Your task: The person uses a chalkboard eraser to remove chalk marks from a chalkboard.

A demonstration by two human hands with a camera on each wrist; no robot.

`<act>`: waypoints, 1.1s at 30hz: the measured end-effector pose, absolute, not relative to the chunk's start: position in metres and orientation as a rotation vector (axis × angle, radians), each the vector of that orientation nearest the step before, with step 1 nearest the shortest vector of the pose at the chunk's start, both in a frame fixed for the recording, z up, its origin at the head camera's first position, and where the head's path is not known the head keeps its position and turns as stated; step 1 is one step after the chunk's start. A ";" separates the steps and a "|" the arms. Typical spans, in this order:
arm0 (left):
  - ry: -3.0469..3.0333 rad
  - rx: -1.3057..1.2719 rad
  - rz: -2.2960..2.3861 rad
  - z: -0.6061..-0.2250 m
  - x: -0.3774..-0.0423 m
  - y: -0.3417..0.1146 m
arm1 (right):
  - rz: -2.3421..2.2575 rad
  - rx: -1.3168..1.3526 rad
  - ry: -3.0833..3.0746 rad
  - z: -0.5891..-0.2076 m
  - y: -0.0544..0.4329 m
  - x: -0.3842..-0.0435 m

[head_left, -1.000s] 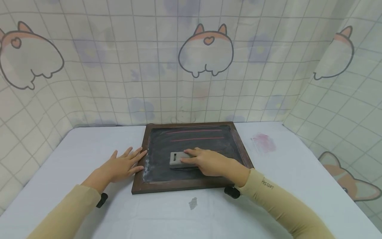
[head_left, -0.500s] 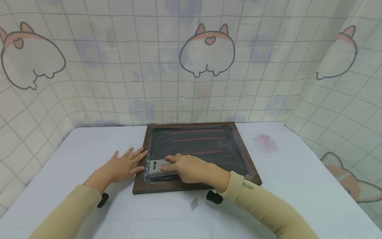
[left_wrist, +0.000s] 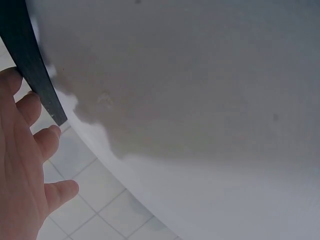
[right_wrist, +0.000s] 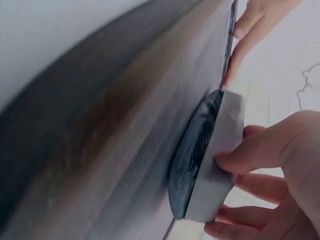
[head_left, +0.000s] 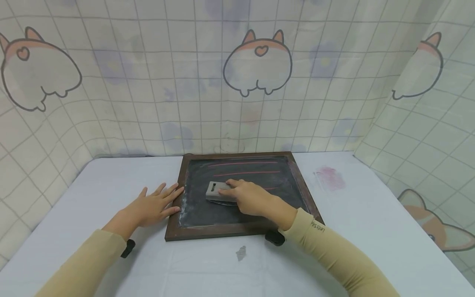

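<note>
Shift since half a second ago: right hand [head_left: 256,199] and grey eraser [head_left: 217,197] are up and to the right, from the lower left corner of the blackboard [head_left: 230,216] to a spot left of its centre. Left hand [head_left: 152,206] unchanged between the two frames.

Right grip: grasping the eraser, thumb on one side and fingers on the other in the right wrist view. Dark felt pad [right_wrist: 192,160] faces the board; cannot tell whether all of it touches. Dark slot [head_left: 213,187] at the eraser's left end, uncovered.

Left hand: holds nothing; fingers straight and spread, tips at the left side of the wooden frame [head_left: 222,230].

Board lies on a white table [head_left: 208,272]. Two long red lines [head_left: 246,173] cross its upper part; below, a shorter red stretch [head_left: 272,188] shows just right of the right hand. Whitish dust along the left inner edge.

Table, right of the board: pink smudge [head_left: 330,178]. Near side: small grey patch [head_left: 241,253]. Behind: gridded cloth [head_left: 208,111] printed with cartoon animals. Both sleeves [head_left: 337,251] beige.
</note>
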State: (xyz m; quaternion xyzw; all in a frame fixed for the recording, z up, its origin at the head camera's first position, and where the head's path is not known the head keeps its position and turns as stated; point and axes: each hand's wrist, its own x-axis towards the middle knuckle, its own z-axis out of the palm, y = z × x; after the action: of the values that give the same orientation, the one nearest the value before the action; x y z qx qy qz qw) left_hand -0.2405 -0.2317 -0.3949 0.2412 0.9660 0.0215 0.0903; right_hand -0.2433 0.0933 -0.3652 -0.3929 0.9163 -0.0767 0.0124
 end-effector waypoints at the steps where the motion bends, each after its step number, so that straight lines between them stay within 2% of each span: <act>1: 2.871 0.718 0.061 -0.395 -0.241 -0.232 | -0.218 -1.226 2.854 -0.365 0.092 -0.242; 11: 2.870 0.712 0.043 -0.395 -0.243 -0.233 | -0.107 -1.418 2.792 -0.363 0.084 -0.220; 17: 2.867 0.727 0.065 -0.396 -0.242 -0.233 | -0.249 -1.362 2.809 -0.365 0.096 -0.225; 33: 2.877 0.735 0.056 -0.394 -0.240 -0.232 | -0.466 -1.117 2.901 -0.366 0.200 -0.240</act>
State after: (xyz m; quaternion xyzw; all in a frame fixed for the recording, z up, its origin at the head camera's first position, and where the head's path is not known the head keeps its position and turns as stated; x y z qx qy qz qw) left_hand -0.2400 -0.2321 -0.3944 0.2467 0.9651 0.0189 0.0857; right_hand -0.2397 0.1999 -0.3656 -0.3553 0.9229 -0.1482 -0.0006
